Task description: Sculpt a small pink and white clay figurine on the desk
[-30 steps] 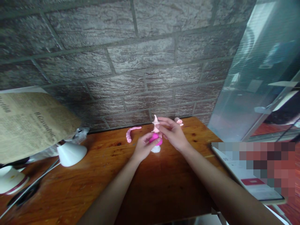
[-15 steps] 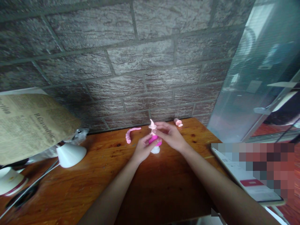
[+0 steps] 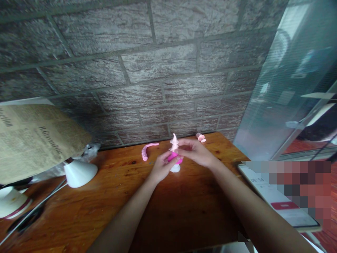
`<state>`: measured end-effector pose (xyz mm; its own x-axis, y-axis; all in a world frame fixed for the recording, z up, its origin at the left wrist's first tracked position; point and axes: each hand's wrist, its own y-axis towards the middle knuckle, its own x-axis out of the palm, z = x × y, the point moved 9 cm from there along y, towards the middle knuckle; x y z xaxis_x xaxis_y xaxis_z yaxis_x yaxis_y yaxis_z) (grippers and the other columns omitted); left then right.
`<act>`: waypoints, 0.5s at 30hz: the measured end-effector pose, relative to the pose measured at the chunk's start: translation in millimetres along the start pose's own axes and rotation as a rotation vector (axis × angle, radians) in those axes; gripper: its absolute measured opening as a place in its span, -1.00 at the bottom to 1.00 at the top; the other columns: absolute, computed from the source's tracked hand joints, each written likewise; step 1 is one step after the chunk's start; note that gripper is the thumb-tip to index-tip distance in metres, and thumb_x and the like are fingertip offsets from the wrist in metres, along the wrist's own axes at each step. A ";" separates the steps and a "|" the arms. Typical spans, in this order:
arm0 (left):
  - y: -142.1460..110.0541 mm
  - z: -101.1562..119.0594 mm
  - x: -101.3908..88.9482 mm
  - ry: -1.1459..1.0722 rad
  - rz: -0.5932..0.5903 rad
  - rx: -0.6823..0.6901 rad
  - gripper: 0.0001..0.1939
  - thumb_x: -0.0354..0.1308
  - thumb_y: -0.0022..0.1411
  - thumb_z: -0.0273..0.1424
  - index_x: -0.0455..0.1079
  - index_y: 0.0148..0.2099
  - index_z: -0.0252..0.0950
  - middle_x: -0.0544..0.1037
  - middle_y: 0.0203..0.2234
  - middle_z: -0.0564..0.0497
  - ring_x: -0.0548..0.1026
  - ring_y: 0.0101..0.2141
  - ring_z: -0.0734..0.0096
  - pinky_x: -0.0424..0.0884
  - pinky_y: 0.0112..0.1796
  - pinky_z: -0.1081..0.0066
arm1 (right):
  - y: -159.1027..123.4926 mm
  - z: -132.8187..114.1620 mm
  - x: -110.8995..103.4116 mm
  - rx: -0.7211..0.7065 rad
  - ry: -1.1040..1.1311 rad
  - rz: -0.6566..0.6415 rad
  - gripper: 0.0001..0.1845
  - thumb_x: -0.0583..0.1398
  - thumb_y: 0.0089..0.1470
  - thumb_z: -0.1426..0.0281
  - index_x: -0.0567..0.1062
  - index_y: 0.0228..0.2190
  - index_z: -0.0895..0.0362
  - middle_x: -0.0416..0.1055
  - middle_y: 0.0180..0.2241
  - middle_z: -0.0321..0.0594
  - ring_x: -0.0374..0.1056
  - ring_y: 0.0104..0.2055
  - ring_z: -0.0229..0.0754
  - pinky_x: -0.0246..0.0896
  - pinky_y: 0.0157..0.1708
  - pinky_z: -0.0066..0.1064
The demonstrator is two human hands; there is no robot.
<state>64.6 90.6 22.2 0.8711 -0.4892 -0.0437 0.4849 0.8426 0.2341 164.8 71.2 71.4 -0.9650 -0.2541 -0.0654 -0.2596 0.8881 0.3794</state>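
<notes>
A small clay figure (image 3: 174, 154) stands near the back of the wooden table (image 3: 110, 196). It has a white base, a bright pink middle and a pale pink pointed top. My left hand (image 3: 162, 168) grips the bright pink middle from the left, fingers closed on it. My right hand (image 3: 196, 153) comes in from the right and pinches the pale pink top between fingertips. A pale pink clay roll (image 3: 147, 150) lies on the table to the left of the figure. A short pink clay piece (image 3: 200, 137) lies behind my right hand by the wall.
A stone-block wall (image 3: 147, 70) runs behind the table. A white cone (image 3: 80, 173) and a printed paper bag (image 3: 34, 140) sit at the left, with black scissors (image 3: 23, 219) near the left front. A tablet (image 3: 281, 202) lies at the right edge. A glass panel (image 3: 284, 80) stands at right.
My right hand has come lower and closer to the figure, fingers closing on its pale pink top, which has shifted slightly. My left hand has kept its grip.
</notes>
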 end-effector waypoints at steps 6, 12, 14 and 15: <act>0.2 0.2 0.1 0.006 -0.013 0.014 -0.63 0.31 0.06 -0.18 0.51 -0.18 -0.36 0.62 -0.32 -0.06 0.55 -0.28 0.32 0.42 -0.22 0.39 | 0.9 2.3 -1.9 -0.021 0.022 0.108 -0.68 0.35 -0.07 0.26 0.55 -0.25 0.13 0.54 -0.23 -0.19 0.45 -0.23 -0.18 0.35 -0.22 -0.35; 0.1 -3.5 -0.9 -0.007 -0.013 0.009 -0.60 0.33 0.05 -0.20 0.51 -0.13 -0.35 0.62 -0.28 -0.08 0.56 -0.27 0.29 0.43 -0.23 0.39 | 0.6 5.5 1.5 0.000 0.030 0.103 -0.66 0.36 -0.09 0.26 0.55 -0.24 0.14 0.55 -0.24 -0.18 0.46 -0.25 -0.19 0.36 -0.24 -0.36; 0.4 -3.7 -0.4 -0.005 -0.024 0.017 -0.60 0.31 0.07 -0.19 0.51 -0.12 -0.36 0.62 -0.28 -0.09 0.56 -0.26 0.29 0.43 -0.21 0.38 | 0.3 7.8 0.2 0.018 0.025 0.106 -0.66 0.36 -0.09 0.27 0.55 -0.24 0.15 0.55 -0.25 -0.18 0.46 -0.27 -0.20 0.36 -0.27 -0.38; 0.5 -3.2 0.2 -0.008 -0.031 0.022 -0.61 0.30 0.08 -0.19 0.50 -0.12 -0.36 0.62 -0.28 -0.09 0.56 -0.25 0.29 0.43 -0.20 0.38 | 0.0 8.7 -0.4 0.027 0.029 0.109 -0.66 0.36 -0.09 0.27 0.55 -0.25 0.15 0.55 -0.26 -0.19 0.46 -0.28 -0.20 0.36 -0.28 -0.38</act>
<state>65.3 91.6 19.2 0.8550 -0.5167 -0.0436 0.5097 0.8219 0.2544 164.8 74.7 63.4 -0.9861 -0.1662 0.0018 -0.1545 0.9210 0.3577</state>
